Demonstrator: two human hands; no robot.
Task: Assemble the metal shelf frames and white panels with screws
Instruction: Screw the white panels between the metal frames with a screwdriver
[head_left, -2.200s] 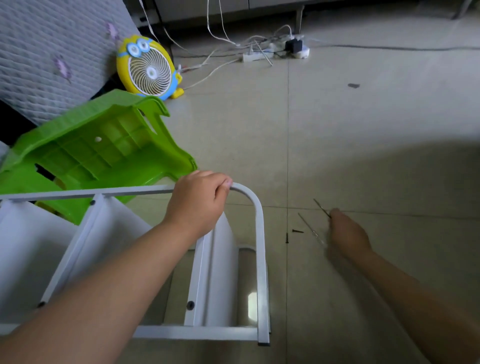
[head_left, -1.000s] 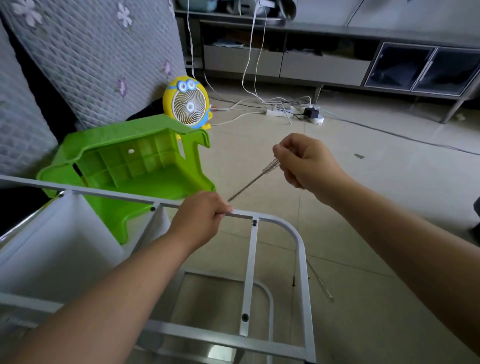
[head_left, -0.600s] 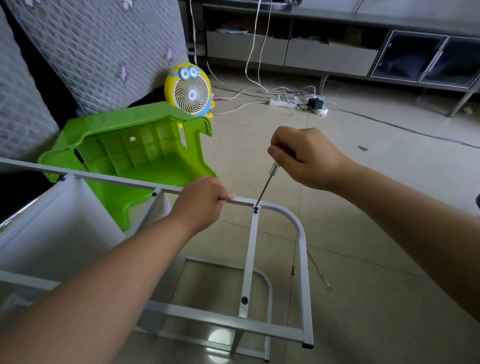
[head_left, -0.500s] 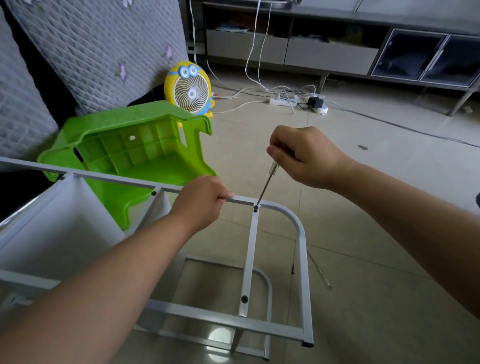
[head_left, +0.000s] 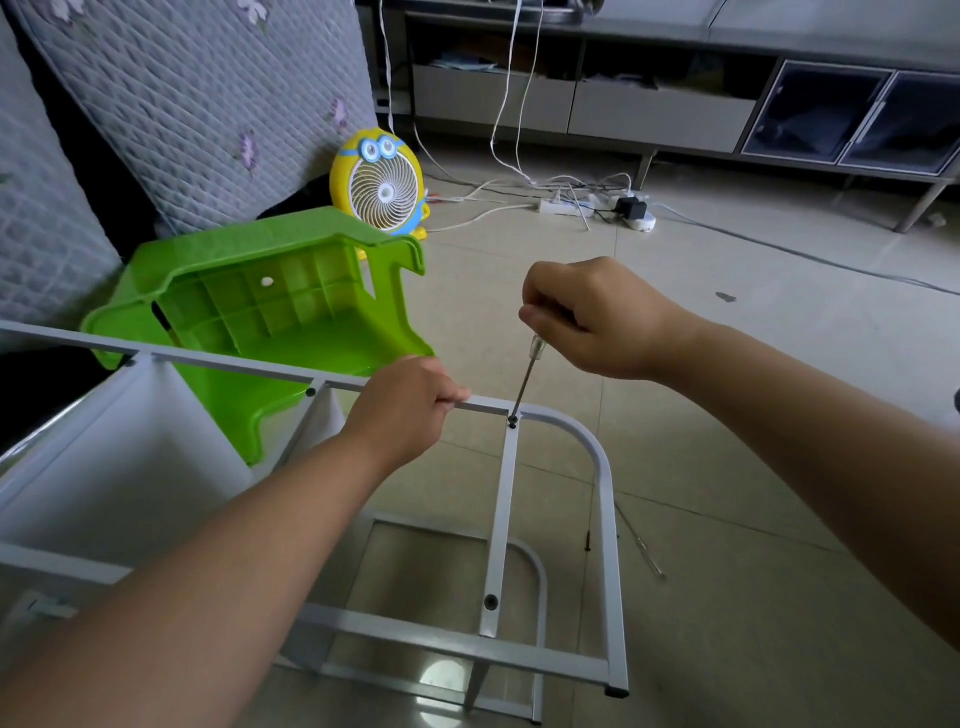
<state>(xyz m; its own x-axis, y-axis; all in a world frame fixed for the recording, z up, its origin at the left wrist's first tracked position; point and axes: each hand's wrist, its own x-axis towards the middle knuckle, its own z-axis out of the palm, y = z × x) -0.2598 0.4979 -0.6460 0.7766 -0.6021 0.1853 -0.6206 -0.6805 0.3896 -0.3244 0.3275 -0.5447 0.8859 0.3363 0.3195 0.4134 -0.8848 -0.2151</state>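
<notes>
White-painted steel tube frame (head_left: 605, 499) lying on its side on the floor (head_left: 478, 291), top rail gripped by left hand (head_left: 410, 400), fingers curled over the tube just to the left of the joint in work. Right hand (head_left: 597, 317) above and to the right of left hand, closed round the handle of a slim screwdriver (head_left: 525, 376); shaft slanting down from it to a dark screw (head_left: 513, 420) where the cross-bar (head_left: 501, 519) meets the rail. Tip at the screw head; engagement too small to confirm.

Handles, by appearance, as light and stiff: hollow tube, smooth paint, probably a little slippery and prone to rocking under the driver's push. Best held on the straight rail close beside the joint, as left hand does. White panel (head_left: 119, 467), below and to the left of left hand, between the frames: probably thin and flexible, a poor place to grip. Screw small, easily dropped or stripped if the shaft tilts.

Spare dark screw (head_left: 588, 540) and second thin tool (head_left: 641, 543) on the floor well below right hand.

No legible brand, label or writing anywhere; only a cartoon face on the yellow fan (head_left: 385, 189) beyond the green stool (head_left: 270, 312).
</notes>
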